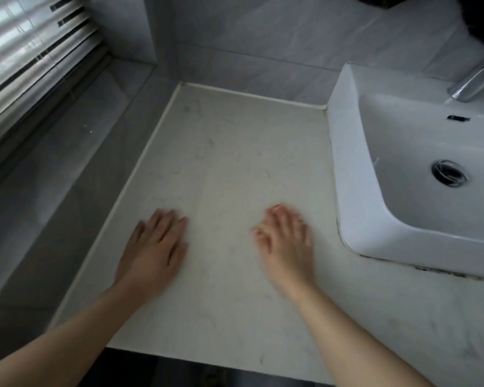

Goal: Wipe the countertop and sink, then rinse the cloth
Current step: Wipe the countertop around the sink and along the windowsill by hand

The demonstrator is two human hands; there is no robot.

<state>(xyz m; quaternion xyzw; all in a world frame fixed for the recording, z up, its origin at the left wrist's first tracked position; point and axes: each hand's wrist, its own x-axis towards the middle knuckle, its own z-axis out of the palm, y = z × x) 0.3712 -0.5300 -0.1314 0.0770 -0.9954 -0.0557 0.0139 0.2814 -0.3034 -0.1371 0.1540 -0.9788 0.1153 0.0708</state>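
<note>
A pale marble countertop (229, 163) fills the middle of the head view, with faint dark streaks on it. A white rectangular sink (355, 174) stands on its right side, with a metal drain (449, 173) in the basin. My left hand (154, 247) lies flat on the counter, fingers straight. My right hand (285, 241) hovers or rests on the counter a little to the right, blurred, fingers loosely spread and holding nothing. No cloth is in view.
A chrome tap (475, 76) reaches over the sink from the upper right. Grey tiled walls (263, 43) close the back. A grey window ledge (53, 174) and slatted blinds (31, 51) run along the left. The counter's front edge drops to a dark floor.
</note>
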